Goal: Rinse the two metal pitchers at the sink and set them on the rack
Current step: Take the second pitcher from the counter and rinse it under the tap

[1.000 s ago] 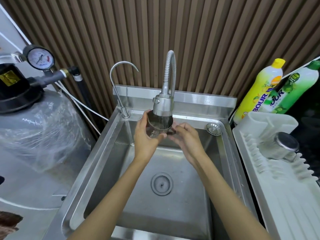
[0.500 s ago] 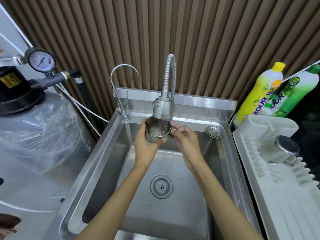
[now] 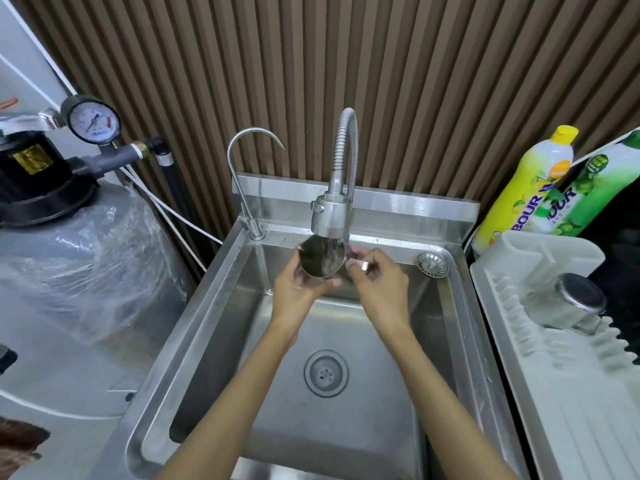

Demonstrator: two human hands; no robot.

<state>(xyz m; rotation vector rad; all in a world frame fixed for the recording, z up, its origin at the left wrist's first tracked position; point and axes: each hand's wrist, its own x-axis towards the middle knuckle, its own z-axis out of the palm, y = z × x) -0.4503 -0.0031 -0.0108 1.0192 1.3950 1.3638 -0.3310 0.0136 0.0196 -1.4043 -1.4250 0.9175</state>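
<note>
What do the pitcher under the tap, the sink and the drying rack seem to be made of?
Pitcher: polished metal, likely stainless steel, mirror-like reflections.
Sink: brushed stainless steel, dull grey sheen.
Drying rack: white matte plastic by its look, with moulded ribs.

Wall [image 3: 381, 81]: brown vertical slats | left: grey tank [image 3: 79, 258] in plastic wrap, gauge [image 3: 90, 120] on top | right: two soap bottles [image 3: 530, 188] against wall | light: even, bright
</note>
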